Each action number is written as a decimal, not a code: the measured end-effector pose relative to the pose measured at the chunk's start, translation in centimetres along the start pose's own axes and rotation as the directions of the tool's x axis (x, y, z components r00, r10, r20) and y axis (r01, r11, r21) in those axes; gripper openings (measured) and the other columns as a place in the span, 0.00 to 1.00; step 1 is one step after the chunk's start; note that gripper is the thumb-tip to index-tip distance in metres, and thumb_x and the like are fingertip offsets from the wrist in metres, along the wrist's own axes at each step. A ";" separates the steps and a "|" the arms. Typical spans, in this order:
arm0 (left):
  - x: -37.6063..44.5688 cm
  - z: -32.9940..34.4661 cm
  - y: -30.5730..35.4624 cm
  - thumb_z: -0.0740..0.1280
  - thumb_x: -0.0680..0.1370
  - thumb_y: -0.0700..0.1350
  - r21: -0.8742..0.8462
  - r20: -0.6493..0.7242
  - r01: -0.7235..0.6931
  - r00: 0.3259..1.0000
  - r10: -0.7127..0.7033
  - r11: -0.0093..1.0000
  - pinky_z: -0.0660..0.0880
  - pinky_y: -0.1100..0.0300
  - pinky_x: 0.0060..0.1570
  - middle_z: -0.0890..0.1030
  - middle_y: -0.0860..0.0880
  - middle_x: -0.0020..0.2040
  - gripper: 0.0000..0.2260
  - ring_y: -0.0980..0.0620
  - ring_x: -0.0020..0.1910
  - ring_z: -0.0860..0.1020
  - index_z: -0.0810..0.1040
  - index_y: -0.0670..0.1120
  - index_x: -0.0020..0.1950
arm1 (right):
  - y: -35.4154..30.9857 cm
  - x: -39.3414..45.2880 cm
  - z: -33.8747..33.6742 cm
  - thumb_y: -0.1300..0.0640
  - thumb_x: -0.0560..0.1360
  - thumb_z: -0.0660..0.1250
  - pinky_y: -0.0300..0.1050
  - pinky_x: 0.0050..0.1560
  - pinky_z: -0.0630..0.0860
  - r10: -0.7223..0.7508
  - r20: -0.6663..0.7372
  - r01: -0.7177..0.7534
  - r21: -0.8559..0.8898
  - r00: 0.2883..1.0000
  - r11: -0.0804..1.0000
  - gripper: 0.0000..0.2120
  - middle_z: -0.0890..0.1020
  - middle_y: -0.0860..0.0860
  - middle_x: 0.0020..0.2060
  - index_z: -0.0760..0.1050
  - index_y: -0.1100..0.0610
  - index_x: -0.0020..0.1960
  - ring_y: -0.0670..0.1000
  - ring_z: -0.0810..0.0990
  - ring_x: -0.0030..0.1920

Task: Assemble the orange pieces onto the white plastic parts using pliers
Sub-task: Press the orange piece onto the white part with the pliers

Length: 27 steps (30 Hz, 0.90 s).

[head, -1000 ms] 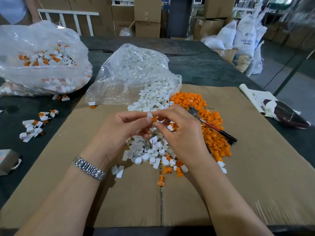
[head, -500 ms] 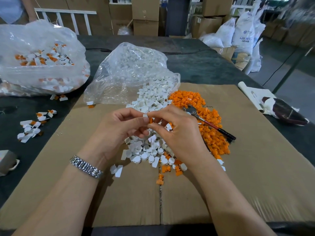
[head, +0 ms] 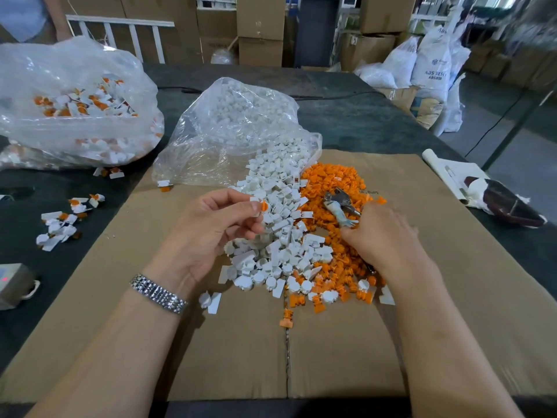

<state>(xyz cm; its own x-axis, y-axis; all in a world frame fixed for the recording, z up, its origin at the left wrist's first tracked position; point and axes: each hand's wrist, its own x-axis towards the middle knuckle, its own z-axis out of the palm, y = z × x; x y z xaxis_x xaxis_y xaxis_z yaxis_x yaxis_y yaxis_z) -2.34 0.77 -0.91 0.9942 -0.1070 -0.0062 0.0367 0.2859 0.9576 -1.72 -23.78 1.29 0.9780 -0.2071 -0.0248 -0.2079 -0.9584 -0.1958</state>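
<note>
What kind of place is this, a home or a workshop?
Most likely a small factory or warehouse: stacked brown cardboard boxes, white printed sacks, and clear plastic bags of small white parts on the table.

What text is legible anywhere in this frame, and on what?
"ABS RESIN", partly blurred: on the white sack standing on the floor at upper right; the logo and line above it are unreadable.
Small dark print on the cardboard sheet, beside the orange pieces: too small to read.
Stacked cartons in the background: marks too blurred to read.
</note>
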 end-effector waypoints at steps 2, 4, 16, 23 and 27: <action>0.0 0.1 0.1 0.77 0.67 0.40 -0.019 -0.024 -0.009 1.000 0.008 1.000 0.80 0.65 0.33 0.85 0.42 0.39 0.05 0.49 0.34 0.84 0.87 0.43 0.42 | -0.2 0.1 -0.2 0.45 0.78 0.69 0.62 0.59 0.75 -0.014 0.015 0.014 -0.004 1.000 1.000 0.16 0.78 0.60 0.53 0.70 0.58 0.47 0.62 0.77 0.56; 0.0 0.1 0.2 0.77 0.67 0.40 -0.035 -0.045 -0.020 0.999 0.019 0.999 0.80 0.65 0.32 0.85 0.42 0.39 0.03 0.49 0.34 0.84 0.87 0.45 0.40 | -0.1 0.4 -0.5 0.47 0.79 0.67 0.59 0.55 0.77 -0.026 0.013 0.025 0.048 1.000 0.999 0.15 0.78 0.60 0.51 0.73 0.60 0.49 0.62 0.78 0.53; -0.3 0.1 0.5 0.77 0.69 0.43 -0.114 -0.107 -0.119 0.988 0.107 0.986 0.80 0.64 0.36 0.85 0.44 0.41 0.02 0.51 0.37 0.84 0.87 0.46 0.40 | -3.4 -3.9 -4.1 0.53 0.84 0.61 0.44 0.45 0.83 -0.362 0.375 0.070 0.606 0.853 0.792 0.08 0.83 0.55 0.46 0.76 0.57 0.56 0.47 0.84 0.39; -0.4 0.3 0.7 0.76 0.70 0.42 -0.122 -0.132 -0.141 0.983 0.124 0.983 0.79 0.65 0.35 0.86 0.43 0.41 0.03 0.51 0.35 0.83 0.85 0.44 0.42 | -5.6 -5.9 -3.5 0.54 0.85 0.59 0.49 0.55 0.81 -0.455 0.396 0.130 0.622 0.798 0.772 0.13 0.84 0.58 0.51 0.76 0.63 0.56 0.51 0.86 0.49; -0.4 0.4 0.8 0.75 0.71 0.41 -0.081 -0.141 -0.152 0.980 0.139 0.985 0.79 0.64 0.34 0.85 0.43 0.40 0.06 0.51 0.34 0.83 0.82 0.41 0.44 | -5.9 -6.0 -3.5 0.50 0.85 0.57 0.45 0.44 0.78 -0.468 0.385 0.206 0.555 0.795 0.806 0.16 0.86 0.55 0.48 0.75 0.61 0.52 0.43 0.82 0.38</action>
<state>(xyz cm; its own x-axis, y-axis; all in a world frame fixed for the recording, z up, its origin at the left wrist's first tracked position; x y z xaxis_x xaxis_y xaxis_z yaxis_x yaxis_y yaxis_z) -2.79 0.70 -0.01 0.9938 0.0691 0.0869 -0.1066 0.3749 0.9209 -6.46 -17.56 5.97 0.8817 0.3598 -0.3052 0.0433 -0.7059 -0.7070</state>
